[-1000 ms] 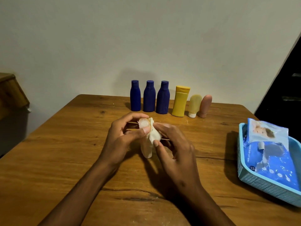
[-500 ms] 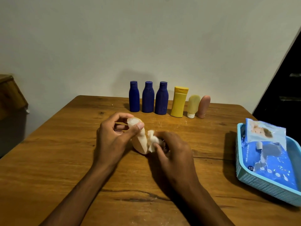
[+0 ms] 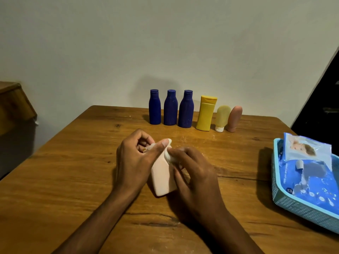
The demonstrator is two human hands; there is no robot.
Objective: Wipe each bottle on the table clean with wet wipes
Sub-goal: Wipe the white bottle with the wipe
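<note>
My left hand (image 3: 134, 160) grips the neck and cap of a pale pink bottle (image 3: 162, 177), which is tilted with its base toward me above the wooden table (image 3: 73, 171). My right hand (image 3: 194, 173) pinches a crumpled white wet wipe (image 3: 169, 157) against the bottle's shoulder. Along the far edge stand three dark blue bottles (image 3: 170, 109), a yellow bottle (image 3: 205, 113), a pale yellow tube (image 3: 222, 117) on its white cap and a pink tube (image 3: 234, 118).
A light blue basket (image 3: 293, 204) sits at the table's right edge and holds a blue pack of wet wipes (image 3: 311, 173). A dark piece of furniture (image 3: 14, 121) stands left of the table. A plain wall runs behind the bottles.
The pink bottle has tipped so its base points toward me and more of its body shows. My right hand has slid the wipe up from the bottle's lower side to its shoulder.
</note>
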